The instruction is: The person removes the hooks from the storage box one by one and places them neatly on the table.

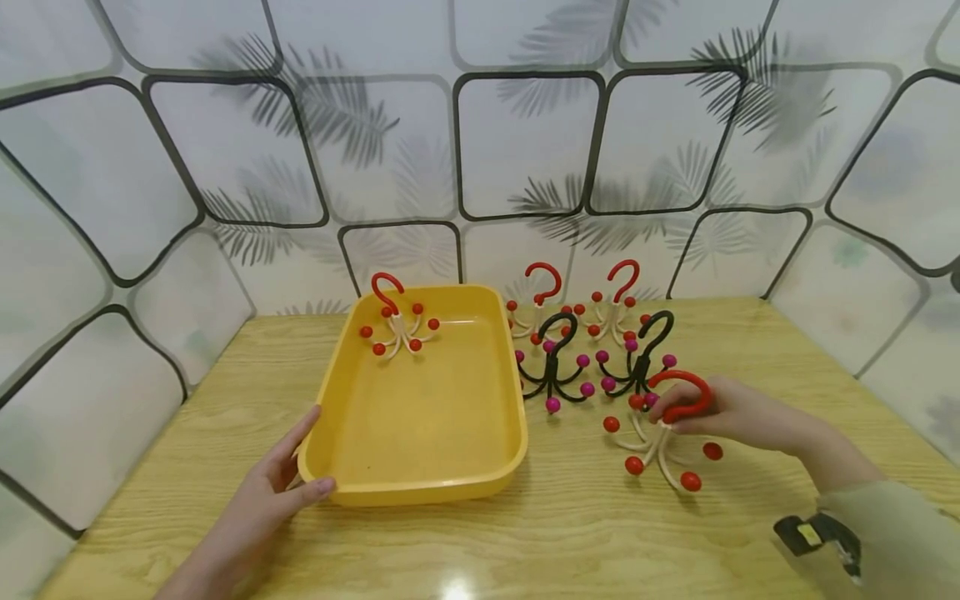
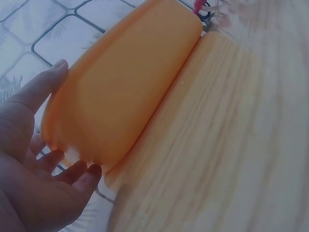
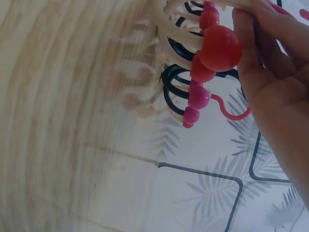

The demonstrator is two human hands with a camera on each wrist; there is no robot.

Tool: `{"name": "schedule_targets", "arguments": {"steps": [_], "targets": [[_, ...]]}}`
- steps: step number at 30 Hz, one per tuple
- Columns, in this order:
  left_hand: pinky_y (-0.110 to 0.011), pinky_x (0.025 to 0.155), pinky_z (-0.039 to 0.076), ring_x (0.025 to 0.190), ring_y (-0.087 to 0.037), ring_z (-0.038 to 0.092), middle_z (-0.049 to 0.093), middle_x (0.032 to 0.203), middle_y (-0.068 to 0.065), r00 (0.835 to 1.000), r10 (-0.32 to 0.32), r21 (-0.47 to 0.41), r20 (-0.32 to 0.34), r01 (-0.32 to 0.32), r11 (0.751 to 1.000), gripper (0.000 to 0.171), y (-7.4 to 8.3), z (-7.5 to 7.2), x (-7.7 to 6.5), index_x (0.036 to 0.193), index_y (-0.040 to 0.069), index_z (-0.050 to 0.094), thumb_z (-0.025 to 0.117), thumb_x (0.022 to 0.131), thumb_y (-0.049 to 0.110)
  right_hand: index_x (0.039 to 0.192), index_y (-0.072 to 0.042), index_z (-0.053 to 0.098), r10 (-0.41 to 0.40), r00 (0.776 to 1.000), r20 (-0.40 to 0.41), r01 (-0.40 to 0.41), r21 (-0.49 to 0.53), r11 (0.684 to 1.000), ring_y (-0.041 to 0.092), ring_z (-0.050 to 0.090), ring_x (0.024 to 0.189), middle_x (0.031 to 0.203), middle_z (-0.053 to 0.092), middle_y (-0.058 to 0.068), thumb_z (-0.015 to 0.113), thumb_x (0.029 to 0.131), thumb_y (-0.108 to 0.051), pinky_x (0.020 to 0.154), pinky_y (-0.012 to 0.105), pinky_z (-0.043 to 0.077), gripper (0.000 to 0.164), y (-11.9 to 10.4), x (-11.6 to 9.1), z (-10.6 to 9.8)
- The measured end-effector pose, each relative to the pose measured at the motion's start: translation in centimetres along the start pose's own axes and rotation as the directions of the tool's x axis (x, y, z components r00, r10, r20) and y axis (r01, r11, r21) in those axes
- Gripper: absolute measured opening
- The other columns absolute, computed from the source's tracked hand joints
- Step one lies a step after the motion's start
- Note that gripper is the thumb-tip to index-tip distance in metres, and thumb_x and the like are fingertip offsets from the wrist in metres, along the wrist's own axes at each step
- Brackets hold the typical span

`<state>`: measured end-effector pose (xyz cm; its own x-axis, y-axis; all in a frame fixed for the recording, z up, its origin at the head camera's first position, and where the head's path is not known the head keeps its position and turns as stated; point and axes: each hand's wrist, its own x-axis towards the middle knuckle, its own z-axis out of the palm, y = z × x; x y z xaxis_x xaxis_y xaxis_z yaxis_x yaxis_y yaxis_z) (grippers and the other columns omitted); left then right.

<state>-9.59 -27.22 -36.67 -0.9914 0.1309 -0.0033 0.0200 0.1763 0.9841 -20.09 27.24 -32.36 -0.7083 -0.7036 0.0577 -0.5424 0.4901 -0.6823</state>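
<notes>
My left hand (image 1: 262, 492) holds the near left corner of a yellow plastic tray (image 1: 427, 482), thumb at the near edge and fingers along the left side. In the left wrist view those fingers (image 2: 79, 174) bend against the tray's outer wall. Inside the tray, toward its far left, stands a white claw hook hanger (image 1: 400, 329) with a red hook and red ball tips. My right hand (image 1: 750, 421) pinches another white hanger (image 1: 663, 442) at the base of its red hook, right of the tray. Its red ball (image 3: 221, 48) looms close in the right wrist view.
Right of the tray, two black hangers (image 1: 552, 367) with magenta balls stand on the wooden table (image 1: 585, 533). Behind them are two more white-and-red hangers (image 1: 615, 317). A patterned wall (image 1: 525, 150) closes off the back and sides.
</notes>
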Motion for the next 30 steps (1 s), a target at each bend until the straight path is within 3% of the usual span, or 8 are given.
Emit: {"name": "schedule_targets", "arguments": {"steps": [5,14,22,24,27,30], "targets": [[-0.013,0.088,0.04,0.116,0.008,0.041,0.007,0.158,-0.014,1.0,-0.003,0.005,-0.003,0.003,1.0,0.082,0.1,0.0,0.0,0.155,0.021,0.015,0.064,0.091,0.008,0.115,-0.012,0.066,0.038,0.999,0.033,-0.039,0.033,0.999,0.01,0.06,0.102,0.109,0.068,0.002,0.063,0.093,-0.016,0.083,0.025,0.048,0.023,0.2,0.1,-0.1],[-0.013,0.088,0.041,0.116,0.007,0.042,0.008,0.158,-0.014,1.0,-0.027,0.005,-0.003,0.027,1.0,0.082,0.1,0.0,0.1,0.155,0.023,0.014,0.064,0.091,0.01,0.118,-0.006,0.064,0.017,0.998,0.054,-0.022,0.095,0.995,0.012,0.06,0.105,0.113,0.067,0.01,0.061,0.094,-0.011,0.085,0.025,0.048,0.025,0.9,-0.1,-0.1],[-0.015,0.088,0.042,0.117,0.003,0.045,0.008,0.157,-0.016,1.0,-0.01,-0.007,0.009,0.01,1.0,0.082,-0.1,0.0,0.0,0.155,0.021,0.014,0.064,0.092,0.008,0.123,0.001,0.059,0.02,0.999,0.045,-0.027,0.139,0.99,0.01,0.059,0.108,0.119,0.063,0.018,0.059,0.094,-0.006,0.087,0.023,0.047,0.03,0.7,-0.2,0.0],[-0.015,0.088,0.042,0.117,0.003,0.044,0.007,0.157,-0.015,1.0,-0.008,-0.007,0.011,0.008,1.0,0.082,-0.1,0.0,0.0,0.155,0.021,0.013,0.063,0.092,0.008,0.127,0.006,0.055,0.019,1.0,0.01,-0.02,0.154,0.988,0.011,0.06,0.108,0.121,0.062,0.019,0.055,0.094,0.0,0.086,0.023,0.048,0.033,0.4,-0.4,-0.2],[-0.015,0.088,0.042,0.117,0.004,0.044,0.007,0.158,-0.015,1.0,-0.014,-0.001,0.008,0.014,1.0,0.082,-0.1,0.0,0.0,0.155,0.021,0.013,0.064,0.092,0.009,0.129,0.007,0.051,0.008,0.994,-0.112,0.008,0.148,0.989,0.005,0.058,0.108,0.125,0.061,0.005,0.049,0.095,0.005,0.085,0.02,0.048,0.034,-0.3,-0.6,-0.5],[-0.015,0.088,0.042,0.117,0.005,0.043,0.007,0.158,-0.015,1.0,-0.015,0.0,0.006,0.015,1.0,0.082,0.0,0.0,0.0,0.155,0.021,0.014,0.064,0.091,0.009,0.128,0.008,0.05,-0.022,0.962,-0.273,0.066,0.154,0.986,0.002,0.056,0.11,0.124,0.06,-0.008,0.046,0.097,0.006,0.087,0.017,0.046,0.032,-1.3,-0.6,-0.9]]}}
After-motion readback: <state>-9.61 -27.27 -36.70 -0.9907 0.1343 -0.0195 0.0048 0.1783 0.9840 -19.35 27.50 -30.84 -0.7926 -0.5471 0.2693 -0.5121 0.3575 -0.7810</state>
